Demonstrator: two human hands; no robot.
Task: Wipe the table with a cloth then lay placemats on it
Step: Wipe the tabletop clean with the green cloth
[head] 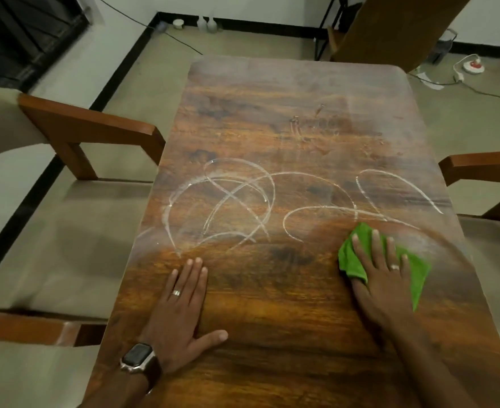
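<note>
Wiping step in hand. Green cloth [357, 260] pressed flat on table [272, 290] at 4 o'clock under spread right hand [381, 275]. Left hand [181, 304] laid flat at 7 o'clock, nothing grasped. White streaks [228, 201] toward 12 judged next to be wiped; no placemats seen.

The wooden table [272, 290] bears whitish curved streaks [237, 201] across its middle. A green cloth [357, 260] lies near its right edge under the flat right hand [381, 278]. The left hand [181, 313] rests flat, fingers straight, near the left edge.
</note>
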